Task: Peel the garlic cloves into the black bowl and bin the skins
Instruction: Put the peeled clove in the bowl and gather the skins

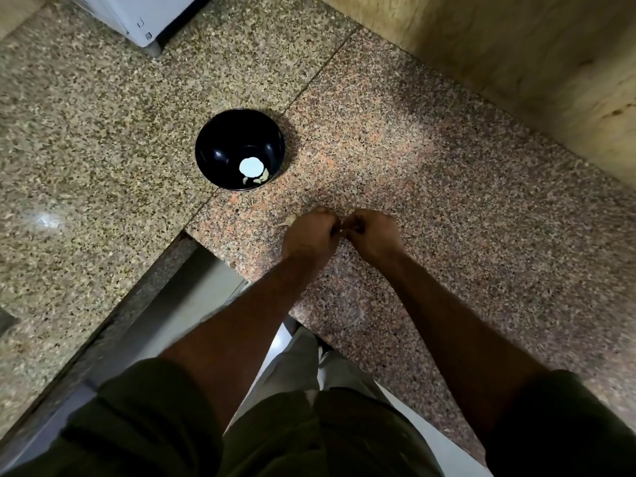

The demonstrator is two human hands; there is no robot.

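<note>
1. Nearest the camera, well short of the black bowl (240, 149), are the person's dark olive short sleeves (151, 404) and light trousers (296, 366); both bare forearms reach forward over the edge of the speckled granite desk (447, 208).
2. The left hand (308, 235) sits on the near right side of the bowl, well apart from it, with its fingers curled tightly inward toward the other hand.
3. The right hand (373, 234) is just beside the left, farther right of the bowl, its fingers curled too; the two hands meet fingertip to fingertip over the desk.
4. A small pale bit (341, 231) shows in the gap where the fingertips meet (probably a garlic clove or its skin, too small and hidden to tell which), and both hands appear to pinch it.
5. A pale sliver of garlic skin (288, 221) pokes out at the left hand's far left edge, on the side facing the bowl; I cannot tell whether it lies on the desk or is held.
6. The bowl stands upright on the desk, across a seam between two slabs, to the far left of the hands.
7. Inside the bowl, a few pale peeled garlic cloves (260, 177) lie at the near side of its bottom, beside a round bright white patch (250, 166) (a reflection or a disc; unclear).
8. Beyond the bowl, to the far left, the corner of a white appliance (137, 18) stands on the desk.
9. To the far right of the bowl runs a beige stone wall (516, 46).
</note>
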